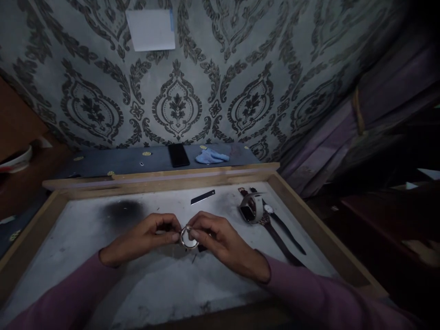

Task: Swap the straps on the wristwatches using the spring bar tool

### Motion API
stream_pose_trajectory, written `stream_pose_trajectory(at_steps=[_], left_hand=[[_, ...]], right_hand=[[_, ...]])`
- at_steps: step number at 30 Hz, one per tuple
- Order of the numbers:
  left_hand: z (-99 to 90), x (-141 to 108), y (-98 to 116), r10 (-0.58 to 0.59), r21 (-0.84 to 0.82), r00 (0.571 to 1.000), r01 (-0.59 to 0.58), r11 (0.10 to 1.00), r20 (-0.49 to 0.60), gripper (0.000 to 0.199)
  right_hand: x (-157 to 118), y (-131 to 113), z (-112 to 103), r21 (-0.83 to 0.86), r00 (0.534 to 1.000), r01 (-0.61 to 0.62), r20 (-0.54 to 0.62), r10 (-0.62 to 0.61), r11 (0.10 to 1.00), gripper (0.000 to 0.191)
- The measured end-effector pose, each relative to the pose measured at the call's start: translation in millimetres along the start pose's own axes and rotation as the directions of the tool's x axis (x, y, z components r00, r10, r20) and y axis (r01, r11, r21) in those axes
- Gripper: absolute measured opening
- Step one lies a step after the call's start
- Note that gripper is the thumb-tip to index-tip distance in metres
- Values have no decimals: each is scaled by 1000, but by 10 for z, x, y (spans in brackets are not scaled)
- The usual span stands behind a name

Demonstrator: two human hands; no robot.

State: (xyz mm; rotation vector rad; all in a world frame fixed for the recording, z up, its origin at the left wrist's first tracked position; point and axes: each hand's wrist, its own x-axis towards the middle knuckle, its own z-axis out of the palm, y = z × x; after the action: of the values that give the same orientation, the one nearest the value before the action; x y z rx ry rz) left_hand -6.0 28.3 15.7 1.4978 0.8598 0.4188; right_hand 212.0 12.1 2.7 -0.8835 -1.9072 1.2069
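Observation:
Between my fingertips, over the middle of a wooden-framed drawer (165, 286), is a round watch case (186, 242) with a shiny rim and a pale inside. My left hand (146, 238) pinches its left edge between thumb and fingers. From the other side, my right hand (223, 240) grips it, with fingertips over the face. A small dark piece, partly hidden, shows just below my right fingers. Beyond the hands lies a flat dark blade (202, 197) with a hole at one end.
Several watches lie at the drawer's right: one with a grey strap (257, 206), and one with a white dial (268, 208) on a dark strap. On the ledge behind rest a black phone (178, 155) and a crumpled blue cloth (211, 156). Raised wooden edges (323, 229) surround the drawer.

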Motion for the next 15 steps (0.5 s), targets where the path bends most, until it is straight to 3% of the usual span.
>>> stream_pose_trajectory(at_steps=[5,12,15], left_hand=[[-14,-5,19,8,36,1000,-8,999,-25,20],[10,4,-17,24,-21,999,-24,999,-39,20],[-10,19,-38,14,-77,998,-19,997,-66,24]], right_hand=[[-2,17,-3,-18,1000,-8,1,8,1000,27],[14,125,-2,277,964,-242,178,198,930,34],[17,109,2,324,972,-229,128,197,918,34]])
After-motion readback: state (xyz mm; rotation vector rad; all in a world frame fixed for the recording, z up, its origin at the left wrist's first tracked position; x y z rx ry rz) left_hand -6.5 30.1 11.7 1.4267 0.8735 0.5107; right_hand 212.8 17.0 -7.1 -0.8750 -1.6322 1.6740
